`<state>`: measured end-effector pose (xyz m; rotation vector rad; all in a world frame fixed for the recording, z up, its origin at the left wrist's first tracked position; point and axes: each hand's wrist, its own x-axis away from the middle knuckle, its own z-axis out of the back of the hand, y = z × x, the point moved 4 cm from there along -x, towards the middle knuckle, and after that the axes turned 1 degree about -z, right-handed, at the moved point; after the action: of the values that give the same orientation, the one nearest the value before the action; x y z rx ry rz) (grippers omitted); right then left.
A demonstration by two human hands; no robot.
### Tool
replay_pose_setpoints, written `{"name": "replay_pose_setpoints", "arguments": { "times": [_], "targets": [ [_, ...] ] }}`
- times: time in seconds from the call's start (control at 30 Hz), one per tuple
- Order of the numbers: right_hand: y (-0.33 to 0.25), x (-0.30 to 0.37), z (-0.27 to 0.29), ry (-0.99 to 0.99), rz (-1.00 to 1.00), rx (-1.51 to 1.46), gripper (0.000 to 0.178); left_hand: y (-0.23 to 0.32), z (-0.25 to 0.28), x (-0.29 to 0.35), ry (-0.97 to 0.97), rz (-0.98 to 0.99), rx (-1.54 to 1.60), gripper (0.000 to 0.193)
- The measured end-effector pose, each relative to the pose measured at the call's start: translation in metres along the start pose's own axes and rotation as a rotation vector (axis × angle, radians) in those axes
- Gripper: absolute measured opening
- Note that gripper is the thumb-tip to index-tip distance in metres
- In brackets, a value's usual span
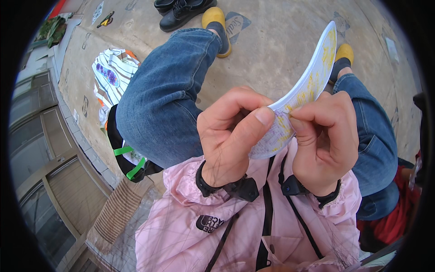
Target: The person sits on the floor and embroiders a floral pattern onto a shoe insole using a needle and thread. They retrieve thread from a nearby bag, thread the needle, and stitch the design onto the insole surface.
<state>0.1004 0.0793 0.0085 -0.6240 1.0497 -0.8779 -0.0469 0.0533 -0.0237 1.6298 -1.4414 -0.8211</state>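
Observation:
A curved white insole (312, 75) with yellow and pale purple stitching is held up above my lap. My left hand (238, 131) is closed on its left edge, the thumb pressed flat against it and the fingers curled behind. In front of the stitched face, my right hand (328, 140) is closed in a pinch, thumb and forefinger tips meeting close to the yellow stitches. Whatever lies between those tips is too small to make out; no needle or thread shows clearly.
On the floor to the left lie a striped cloth bundle (129, 68) and a purple-patterned insole (108, 75). Beside my leg sits a black bag (118, 158) with green straps. Farther off are yellow-handled scissors (105, 20) and black shoes (186, 16). Red cloth (405, 195) lies at right.

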Motion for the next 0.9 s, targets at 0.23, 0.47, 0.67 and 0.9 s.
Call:
{"name": "replay_pose_setpoints", "arguments": {
  "times": [0.23,0.47,0.67,0.9],
  "targets": [
    [0.0053,-0.0011,-0.0013,0.049,-0.094,-0.079,0.012,-0.0011,-0.0008,-0.0017,-0.056,0.119,0.091,0.011],
    [0.0058,-0.0019,-0.0005,0.063,-0.117,-0.086,0.014,-0.0006,-0.0022,-0.0016,-0.07,0.155,0.07,0.01],
    [0.0068,-0.0023,0.0003,0.046,-0.135,-0.087,0.014,-0.002,-0.0019,-0.0024,-0.087,0.161,0.066,0.01],
    [0.0048,-0.0047,0.0016,-0.036,-0.077,-0.084,0.009,-0.0019,0.0012,-0.004,-0.056,0.122,0.11,0.01]
  ]
}}
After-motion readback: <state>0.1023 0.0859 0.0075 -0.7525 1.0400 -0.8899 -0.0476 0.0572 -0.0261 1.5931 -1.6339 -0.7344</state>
